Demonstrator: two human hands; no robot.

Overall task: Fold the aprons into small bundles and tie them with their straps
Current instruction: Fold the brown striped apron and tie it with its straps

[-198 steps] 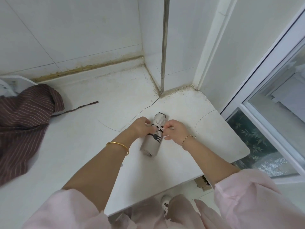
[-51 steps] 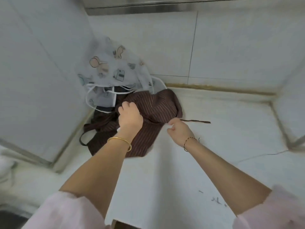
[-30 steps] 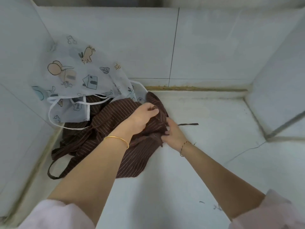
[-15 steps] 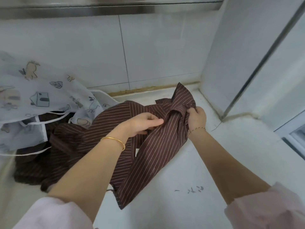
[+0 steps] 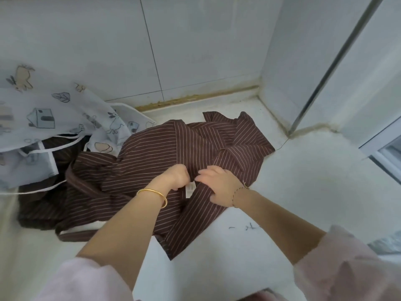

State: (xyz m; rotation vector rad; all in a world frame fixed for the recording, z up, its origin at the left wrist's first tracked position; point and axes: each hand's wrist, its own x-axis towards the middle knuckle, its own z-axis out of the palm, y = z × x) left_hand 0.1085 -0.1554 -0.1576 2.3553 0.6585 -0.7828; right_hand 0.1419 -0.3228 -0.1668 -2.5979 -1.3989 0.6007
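**Brown apron [image 5: 152,153] gripped at its middle**

Striped and crumpled, it lies on the white counter [image 5: 303,192] near the wall corner. The left hand [image 5: 176,180] and right hand [image 5: 219,187] sit close together on it, each with fingers curled into the cloth and a white label [image 5: 191,190] between them. A printed apron [image 5: 54,118] overlaps its left side.

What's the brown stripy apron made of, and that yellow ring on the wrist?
The striped apron looks like thin woven cloth with a matte finish: it bunches into soft creases and folds. The bangle looks like polished gold-coloured metal, since it shines and keeps a stiff round shape. Whether it is real gold, I cannot tell.
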